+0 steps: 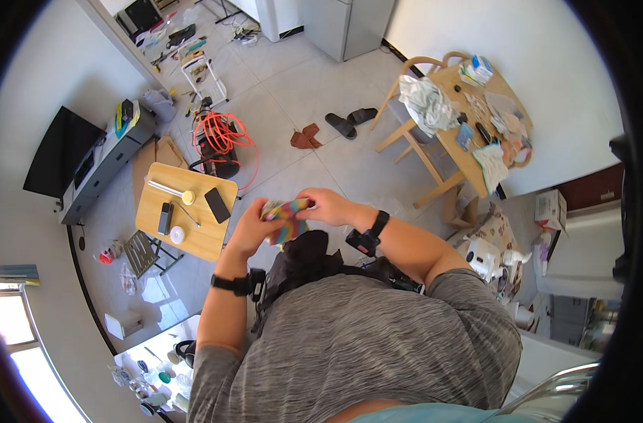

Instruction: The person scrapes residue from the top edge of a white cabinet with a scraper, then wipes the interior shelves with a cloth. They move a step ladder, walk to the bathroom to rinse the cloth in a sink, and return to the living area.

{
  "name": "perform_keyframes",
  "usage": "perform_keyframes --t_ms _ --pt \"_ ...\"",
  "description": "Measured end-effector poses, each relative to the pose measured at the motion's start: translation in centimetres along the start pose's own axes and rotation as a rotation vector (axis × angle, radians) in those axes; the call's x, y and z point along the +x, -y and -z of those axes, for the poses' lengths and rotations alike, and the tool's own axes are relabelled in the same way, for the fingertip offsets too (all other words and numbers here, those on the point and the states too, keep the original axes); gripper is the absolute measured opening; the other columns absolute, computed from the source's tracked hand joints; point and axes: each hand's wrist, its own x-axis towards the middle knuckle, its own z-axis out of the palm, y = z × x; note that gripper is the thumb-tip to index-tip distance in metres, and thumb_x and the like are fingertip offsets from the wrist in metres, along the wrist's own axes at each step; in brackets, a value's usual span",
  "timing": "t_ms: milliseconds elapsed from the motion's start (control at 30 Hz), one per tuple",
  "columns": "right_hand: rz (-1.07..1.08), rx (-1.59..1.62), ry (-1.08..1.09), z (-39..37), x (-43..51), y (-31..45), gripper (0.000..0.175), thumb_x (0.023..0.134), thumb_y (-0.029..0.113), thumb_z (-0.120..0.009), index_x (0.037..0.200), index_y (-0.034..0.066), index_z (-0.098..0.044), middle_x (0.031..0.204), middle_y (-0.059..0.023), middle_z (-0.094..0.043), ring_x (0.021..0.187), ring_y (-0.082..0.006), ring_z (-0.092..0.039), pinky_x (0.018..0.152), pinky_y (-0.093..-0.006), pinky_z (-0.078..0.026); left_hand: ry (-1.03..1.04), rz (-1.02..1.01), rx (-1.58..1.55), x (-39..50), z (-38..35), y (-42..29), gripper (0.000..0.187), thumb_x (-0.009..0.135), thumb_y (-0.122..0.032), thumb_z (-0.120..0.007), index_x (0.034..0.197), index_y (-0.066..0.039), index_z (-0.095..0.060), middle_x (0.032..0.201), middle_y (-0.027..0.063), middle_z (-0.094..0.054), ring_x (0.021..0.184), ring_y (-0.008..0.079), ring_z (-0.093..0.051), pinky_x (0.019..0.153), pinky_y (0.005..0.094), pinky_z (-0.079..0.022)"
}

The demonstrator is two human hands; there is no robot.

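A small multicoloured cloth (291,218), patterned in pink, yellow and teal, is stretched between my two hands in front of my body. My left hand (251,224) pinches its left edge, thumb over the near side. At its upper right corner my right hand (328,206) grips the fabric. The cloth is slightly blurred, and its lower edge hangs beside a dark fabric item (306,248) at my lap. To the left stands a small wooden-topped folding table (194,180). On it lie a black phone (217,205), a grey device (165,218) and a brush-like tool (168,191).
A red hose (221,129) is coiled over a black machine (221,161). Black slippers (341,126) and a brown cloth (305,137) lie on the tiles. At right, a cluttered wooden table (467,153) stands beside a chair (406,132). Jars crowd a white table (136,351) behind left.
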Motion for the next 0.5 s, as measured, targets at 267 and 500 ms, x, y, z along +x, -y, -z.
perform_keyframes --t_ms 267,500 --pt "-0.225 0.307 -0.29 13.2 11.7 -8.6 0.028 0.083 0.02 -0.068 0.102 0.0007 -0.062 0.09 -0.0054 -0.063 0.081 -0.0114 -0.057 0.072 -0.0285 -0.047 0.101 -0.049 -0.274 21.2 6.6 -3.1 0.041 0.082 -0.01 -0.07 0.116 -0.001 -0.048 0.104 0.007 -0.059 0.094 0.0159 -0.058 0.084 0.0302 -0.048" --pt "-0.428 0.406 -0.744 25.8 20.0 -14.7 0.021 0.084 0.015 -0.065 0.1 0.0014 -0.062 0.087 -0.0013 -0.061 0.08 -0.0088 -0.053 0.073 -0.0239 -0.042 -0.128 0.032 -0.256 40.3 16.6 -7.3 0.028 0.084 -0.012 -0.068 0.107 0.0 -0.057 0.091 0.0049 -0.063 0.082 0.0127 -0.058 0.072 0.028 -0.048"
